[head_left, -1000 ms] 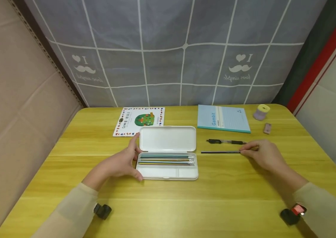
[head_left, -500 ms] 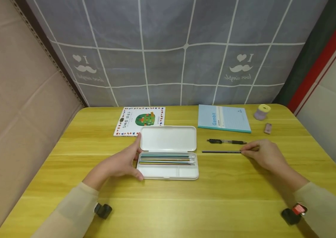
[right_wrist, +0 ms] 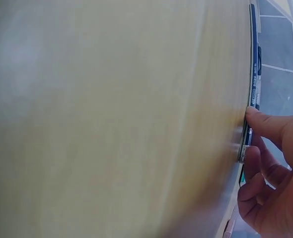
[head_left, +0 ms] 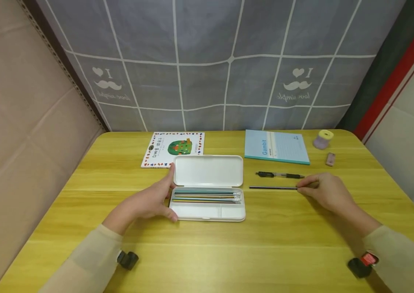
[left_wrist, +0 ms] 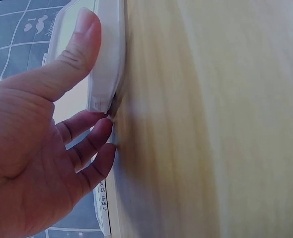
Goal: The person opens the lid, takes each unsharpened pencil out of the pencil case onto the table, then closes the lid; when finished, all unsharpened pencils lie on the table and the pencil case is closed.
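Note:
A white pencil case lies on the table with its lid tipped back. Several pencils rest in its long rear compartment; the front ones hold nothing. My left hand grips the case's left end, thumb at the front corner and fingers toward the back. In the left wrist view, the thumb lies along the white wall. To the right of the case, a dark pencil lies crosswise. My right hand pinches its right end between thumb and fingers, low at the table.
Just behind the pencil is a black pen. A light blue notebook lies farther back, beside a yellow-and-lilac container and a small pinkish block. A picture book sits partly behind the lid.

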A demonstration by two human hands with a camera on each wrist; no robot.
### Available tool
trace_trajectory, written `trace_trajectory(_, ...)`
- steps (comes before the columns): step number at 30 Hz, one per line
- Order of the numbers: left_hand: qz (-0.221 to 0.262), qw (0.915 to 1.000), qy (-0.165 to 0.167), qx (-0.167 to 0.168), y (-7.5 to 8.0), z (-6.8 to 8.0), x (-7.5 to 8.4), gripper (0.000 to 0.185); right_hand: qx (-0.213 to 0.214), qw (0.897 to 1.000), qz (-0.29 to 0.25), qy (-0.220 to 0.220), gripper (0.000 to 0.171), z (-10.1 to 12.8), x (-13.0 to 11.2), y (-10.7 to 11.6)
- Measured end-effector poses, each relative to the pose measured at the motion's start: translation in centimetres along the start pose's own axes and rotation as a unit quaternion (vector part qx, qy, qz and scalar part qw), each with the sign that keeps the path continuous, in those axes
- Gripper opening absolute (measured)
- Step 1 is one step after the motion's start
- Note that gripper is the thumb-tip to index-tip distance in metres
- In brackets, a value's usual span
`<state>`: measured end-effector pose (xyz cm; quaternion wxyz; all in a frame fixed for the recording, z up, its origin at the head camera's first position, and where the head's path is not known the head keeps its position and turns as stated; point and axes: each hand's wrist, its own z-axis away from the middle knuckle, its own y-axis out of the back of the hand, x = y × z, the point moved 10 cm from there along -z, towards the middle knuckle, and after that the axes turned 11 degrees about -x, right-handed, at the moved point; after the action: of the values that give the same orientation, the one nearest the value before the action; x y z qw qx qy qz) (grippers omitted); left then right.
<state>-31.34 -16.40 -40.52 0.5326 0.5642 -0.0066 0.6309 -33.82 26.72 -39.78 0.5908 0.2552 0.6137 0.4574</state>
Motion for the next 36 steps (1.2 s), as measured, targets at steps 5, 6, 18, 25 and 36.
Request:
trace_trajectory(5, -0.005, 1.0, -0.002, 0.0, 0.0, 0.0, 0.0, 0.156, 0.003, 1.0, -0.002, -0.002, 0.015, 0.1, 0.1, 0.1)
trace_trajectory(6, -0.009, 1.0, 0.0, 0.0, 0.0, 0.0, 0.0, 0.155, 0.007, 1.0, -0.002, -0.003, 0.017, 0.1, 0.0, 0.2)
trace_trajectory(18, -0.035, 0.9992, 0.017, 0.003, 0.5, 0.0, -0.1, 0.157, 0.026, 0.996, -0.045, 0.072, 0.023, -0.8, -8.3, -0.3)
trace_trajectory(25, -0.032, 0.9993, 0.017, 0.001, 0.5, -0.3, -0.3, 0.159, -0.005, 0.989, -0.085, 0.117, 0.02, -2.4, -13.0, -3.3)
trace_trajectory(36, -0.031, 0.9993, 0.021, 0.006, 0.3, -0.4, -0.2, 0.159, -0.065, 0.978, -0.097, 0.175, 0.015, -3.8, -18.3, -7.6)
